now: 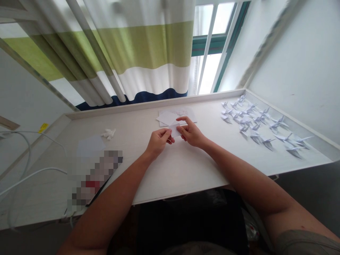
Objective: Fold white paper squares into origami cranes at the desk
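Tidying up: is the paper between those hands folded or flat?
Probably folded: the small white paper between left hand and right hand is narrower than the white square behind; creases cannot be seen.

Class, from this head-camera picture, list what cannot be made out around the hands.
In the head view:
- White paper: left hand and right hand cover its edges and folds.
- Pixelated object: mosaic blur hides it.
- Marked sheet: red marks too small to read.
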